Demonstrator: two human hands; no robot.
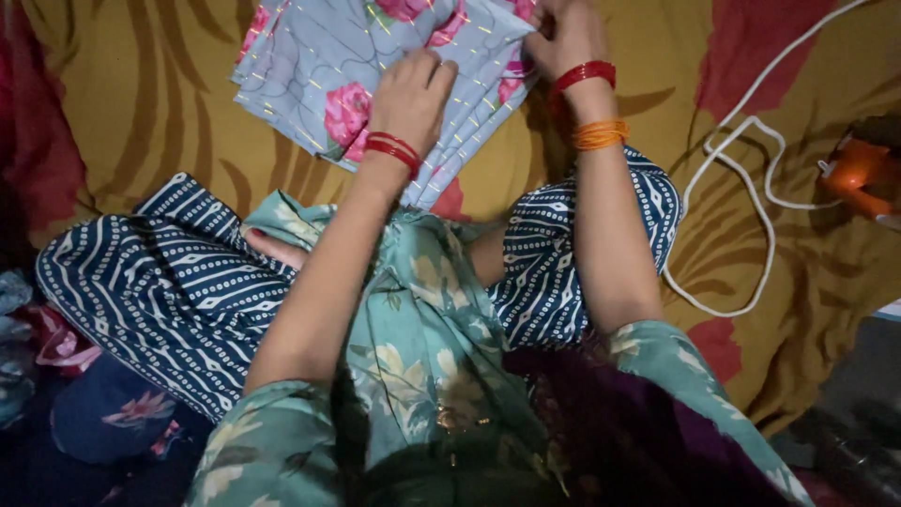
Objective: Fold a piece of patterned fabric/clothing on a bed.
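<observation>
Spread under everything is a mustard bedsheet [150, 103] with tan stripes and large red blooms, apparently covering a bed. On it, at the top of the view, lies a folded pale-blue cloth [319, 66] printed with pink roses and thin yellow dashes, its layered edges showing along the left side. The person's left hand [413, 94] rests on top of the cloth near its lower right part, knuckles up and fingers curled down onto the fabric, pressing it flat rather than pinching. The right hand [563, 38] is at the cloth's right edge, fingers bunched together on the fabric there; it seems to nip the edge, though the fingertips are partly out of view. Red bangles circle the left wrist [394, 148], and red and orange bangles the right [591, 103].

Judging by the stacked layers, a fold is being made or tidied, with one hand anchoring and the other working the edge. The next move would call for drawing that edge across evenly while the anchoring hand keeps the layers from slipping.

Off to the right a white cord [751, 188] loops across the sheet towards an orange appliance [859, 174], well apart from the cloth.
</observation>
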